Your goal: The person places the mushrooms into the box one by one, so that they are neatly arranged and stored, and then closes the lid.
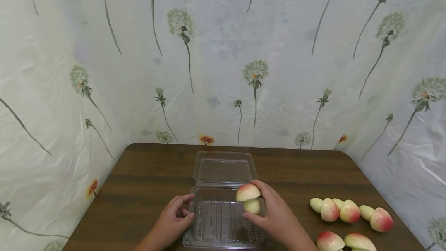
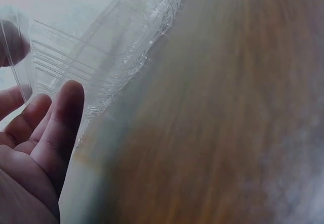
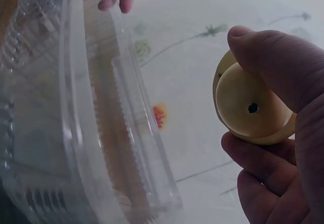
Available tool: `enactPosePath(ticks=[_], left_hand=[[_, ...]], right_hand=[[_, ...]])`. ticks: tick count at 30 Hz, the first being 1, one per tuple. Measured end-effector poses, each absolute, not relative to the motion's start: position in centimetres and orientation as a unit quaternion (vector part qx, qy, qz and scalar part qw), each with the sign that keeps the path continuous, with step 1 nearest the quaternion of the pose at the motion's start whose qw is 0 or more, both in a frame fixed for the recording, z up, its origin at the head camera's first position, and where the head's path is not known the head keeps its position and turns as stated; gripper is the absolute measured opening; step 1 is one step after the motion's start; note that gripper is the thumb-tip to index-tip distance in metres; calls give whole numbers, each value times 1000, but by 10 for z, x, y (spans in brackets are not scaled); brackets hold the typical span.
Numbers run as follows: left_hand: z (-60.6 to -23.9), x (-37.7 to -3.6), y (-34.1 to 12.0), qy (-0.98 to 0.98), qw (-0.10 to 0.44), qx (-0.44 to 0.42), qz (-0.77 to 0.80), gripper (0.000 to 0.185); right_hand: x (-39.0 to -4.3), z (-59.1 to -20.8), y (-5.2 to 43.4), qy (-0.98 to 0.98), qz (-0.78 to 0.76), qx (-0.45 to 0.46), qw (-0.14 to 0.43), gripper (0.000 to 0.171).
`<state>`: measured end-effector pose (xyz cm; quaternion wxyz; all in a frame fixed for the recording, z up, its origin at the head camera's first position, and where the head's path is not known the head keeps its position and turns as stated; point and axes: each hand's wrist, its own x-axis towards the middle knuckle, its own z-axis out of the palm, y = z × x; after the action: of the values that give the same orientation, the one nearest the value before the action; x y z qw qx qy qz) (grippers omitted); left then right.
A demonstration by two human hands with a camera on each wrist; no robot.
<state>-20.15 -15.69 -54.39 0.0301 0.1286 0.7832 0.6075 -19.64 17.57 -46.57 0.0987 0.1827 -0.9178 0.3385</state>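
Note:
A clear plastic clamshell container (image 1: 223, 220) lies open on the table, its lid (image 1: 224, 167) folded back at the far side. At its left rim, my left hand (image 1: 174, 218) holds the edge between thumb and fingers; the left wrist view shows the fingers around the clear wall (image 2: 76, 57). Over the container's right part, my right hand (image 1: 271, 212) grips a toy mushroom (image 1: 248, 193) with a red-tinged cap and pale yellow stem. The mushroom is upright in the head view. In the right wrist view its stem end (image 3: 243, 95) faces the camera, with a small dark hole.
To the right on the brown wooden table (image 1: 153, 173) lie several more toy mushrooms. Three are in a row, including the rightmost mushroom (image 1: 381, 219); nearer me are another mushroom (image 1: 329, 240) and a mushroom beside it (image 1: 359, 240). A flower-printed sheet (image 1: 216, 69) hangs around the table.

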Motion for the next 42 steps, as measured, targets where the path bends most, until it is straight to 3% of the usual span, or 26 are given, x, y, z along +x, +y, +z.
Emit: enactPosePath(ticks=[21, 42], left_hand=[[-542, -203, -158, 791, 28, 127, 597, 49], [-540, -201, -156, 788, 27, 136, 600, 50]], right_hand=[[-206, -464, 140, -904, 384, 178, 53, 92], [-217, -468, 122, -890, 415, 188, 8, 87]])
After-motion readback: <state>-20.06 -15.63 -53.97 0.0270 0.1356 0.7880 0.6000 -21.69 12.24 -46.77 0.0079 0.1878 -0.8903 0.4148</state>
